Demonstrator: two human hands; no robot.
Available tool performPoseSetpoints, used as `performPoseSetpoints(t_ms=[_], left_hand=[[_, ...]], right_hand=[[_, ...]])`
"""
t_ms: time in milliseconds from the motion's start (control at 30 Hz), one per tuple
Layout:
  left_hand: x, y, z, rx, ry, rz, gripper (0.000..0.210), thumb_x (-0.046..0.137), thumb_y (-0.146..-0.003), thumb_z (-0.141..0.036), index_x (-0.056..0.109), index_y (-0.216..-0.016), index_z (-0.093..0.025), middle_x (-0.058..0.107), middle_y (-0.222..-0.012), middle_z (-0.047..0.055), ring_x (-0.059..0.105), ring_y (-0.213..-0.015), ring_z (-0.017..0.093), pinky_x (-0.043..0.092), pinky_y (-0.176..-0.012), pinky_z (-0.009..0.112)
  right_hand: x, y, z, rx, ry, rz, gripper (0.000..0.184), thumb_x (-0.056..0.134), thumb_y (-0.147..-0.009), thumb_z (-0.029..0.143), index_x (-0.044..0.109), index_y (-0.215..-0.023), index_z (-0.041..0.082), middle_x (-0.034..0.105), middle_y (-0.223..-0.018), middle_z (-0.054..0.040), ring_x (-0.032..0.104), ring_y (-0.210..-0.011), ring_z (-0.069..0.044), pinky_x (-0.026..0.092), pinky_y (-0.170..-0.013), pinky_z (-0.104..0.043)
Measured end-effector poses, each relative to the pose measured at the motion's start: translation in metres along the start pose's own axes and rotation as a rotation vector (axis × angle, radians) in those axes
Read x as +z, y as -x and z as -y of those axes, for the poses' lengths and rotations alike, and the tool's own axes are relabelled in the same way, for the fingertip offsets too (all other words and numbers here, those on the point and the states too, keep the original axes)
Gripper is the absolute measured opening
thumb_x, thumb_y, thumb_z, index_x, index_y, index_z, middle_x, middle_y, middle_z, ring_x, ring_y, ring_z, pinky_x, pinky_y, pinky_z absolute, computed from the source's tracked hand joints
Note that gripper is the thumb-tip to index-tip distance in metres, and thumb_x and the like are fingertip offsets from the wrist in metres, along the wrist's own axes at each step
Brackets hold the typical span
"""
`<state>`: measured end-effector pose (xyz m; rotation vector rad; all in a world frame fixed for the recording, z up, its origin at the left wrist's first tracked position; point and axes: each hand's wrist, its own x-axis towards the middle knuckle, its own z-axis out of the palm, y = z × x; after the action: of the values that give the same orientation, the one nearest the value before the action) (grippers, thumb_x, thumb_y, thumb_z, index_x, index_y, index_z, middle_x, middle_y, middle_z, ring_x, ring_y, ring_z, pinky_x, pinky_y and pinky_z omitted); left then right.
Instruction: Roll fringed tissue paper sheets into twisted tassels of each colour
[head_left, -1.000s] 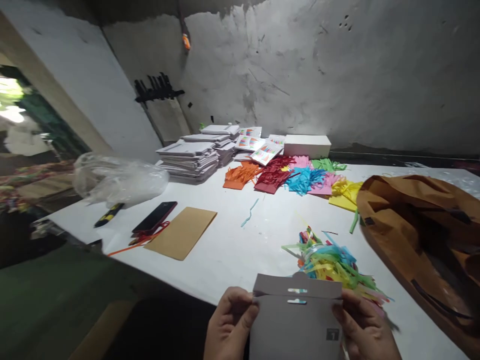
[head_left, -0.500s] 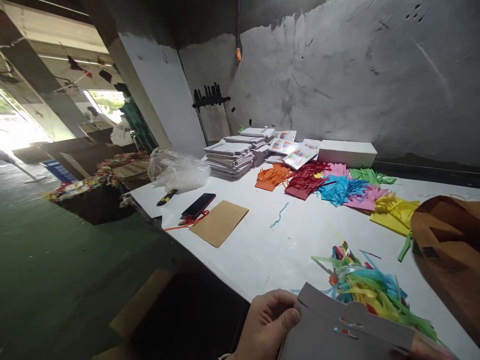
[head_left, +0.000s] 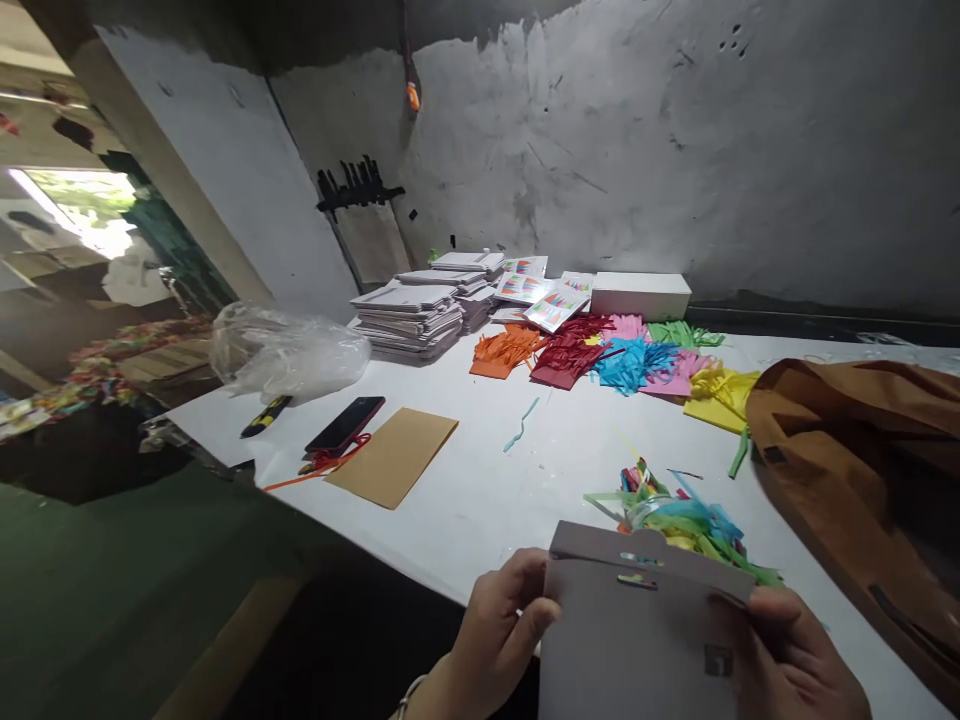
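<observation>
A grey-white cardboard packet (head_left: 630, 640) with a slotted hanging flap stands upright in front of me at the table's near edge. My left hand (head_left: 499, 625) grips its left edge, thumb on the near face. On the opposite edge, my right hand (head_left: 802, 650) is closed round the upper corner. Colours show through the slots in the flap. Just behind the packet lies a bundle of multicoloured paper tassels (head_left: 690, 515), partly hidden by it.
Fringed paper bundles (head_left: 566, 360) line the back of the table beside stacked white packets (head_left: 412, 315) and a white box (head_left: 641, 295). A brown bag (head_left: 825, 450) sits right. Left are a brown card (head_left: 401, 455), phone (head_left: 345, 425), cutter (head_left: 266, 415) and plastic bag (head_left: 289, 350).
My view has turned to the right. The packet now stands higher and more face-on in view, and my right hand has come into clear sight on its right edge.
</observation>
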<state>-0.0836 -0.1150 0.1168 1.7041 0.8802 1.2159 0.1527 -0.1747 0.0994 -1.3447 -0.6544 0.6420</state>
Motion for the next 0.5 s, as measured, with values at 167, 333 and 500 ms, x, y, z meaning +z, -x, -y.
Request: performPoseSetpoints(t_ms=[167, 333, 500], left_hand=[[-0.004, 0.003, 0.006, -0.083, 0.044, -0.106, 0.033, 0.059, -0.096, -0.041, 0.058, -0.072, -0.019, 0.04, -0.055, -0.005, 0.031, -0.051, 0.01, 0.028, -0.048, 0.019], [-0.006, -0.003, 0.001, -0.043, 0.136, 0.067, 0.032, 0.057, -0.097, -0.048, 0.068, -0.095, -0.018, 0.058, -0.071, 0.001, 0.045, -0.061, 0.012, 0.04, -0.057, 0.021], [-0.004, -0.018, -0.004, 0.054, 0.053, 0.178, 0.031, 0.048, -0.104, -0.036, 0.074, -0.111, -0.022, 0.061, -0.068, 0.0, 0.044, -0.058, 0.011, 0.037, -0.055, 0.02]], right_hand=[[-0.012, -0.014, -0.006, -0.083, 0.067, 0.348, 0.028, 0.085, -0.071, 0.045, 0.077, -0.084, 0.02, 0.076, -0.079, -0.0061, 0.072, -0.063, -0.021, 0.058, -0.053, -0.021], [-0.013, -0.013, 0.0, -0.261, 0.205, 0.41, 0.02, 0.074, -0.083, 0.041, 0.082, -0.093, 0.026, 0.078, -0.084, -0.0042, 0.073, -0.073, -0.022, 0.058, -0.059, -0.021], [-0.005, -0.013, 0.004, 0.006, -0.057, 0.412, 0.027, 0.08, -0.08, 0.042, 0.08, -0.103, 0.027, 0.079, -0.099, -0.0072, 0.076, -0.084, -0.026, 0.062, -0.069, -0.027]])
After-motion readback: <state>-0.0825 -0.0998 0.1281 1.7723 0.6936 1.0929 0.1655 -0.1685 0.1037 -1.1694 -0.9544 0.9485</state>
